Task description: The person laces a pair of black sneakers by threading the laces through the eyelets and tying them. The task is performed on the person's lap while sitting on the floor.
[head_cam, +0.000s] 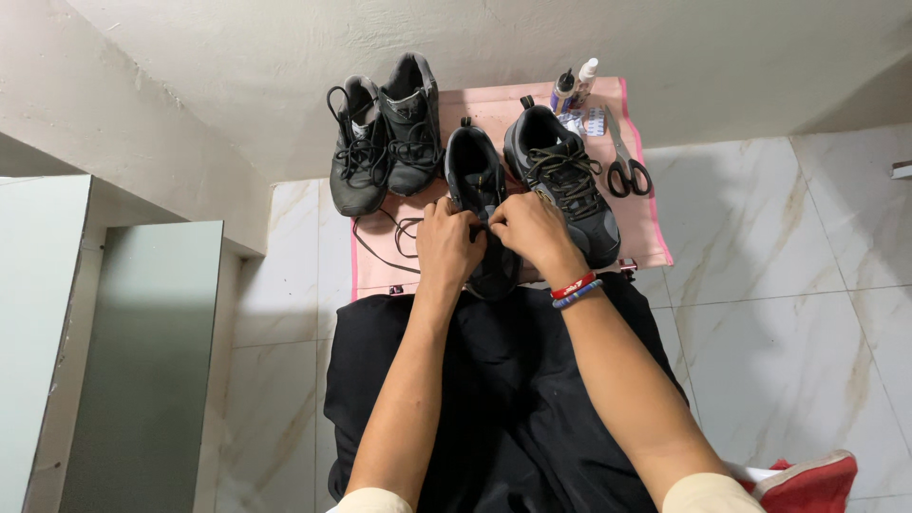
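The single head view is looking steeply down from above the pink mat, facing the wall beyond it, sitting close over the lap.

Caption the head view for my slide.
Both hands, left hand and right hand, work the black lace-up shoe on a pink mat.

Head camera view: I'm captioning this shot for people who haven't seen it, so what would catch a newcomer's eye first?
First, the left hand and right hand meeting over the laces of a dark shoe at the centre of a pink mat. Next, the three other dark shoes: a pair at the mat's left edge and one beside the right hand. Black-handled scissors and two small bottles lie at the mat's far right.
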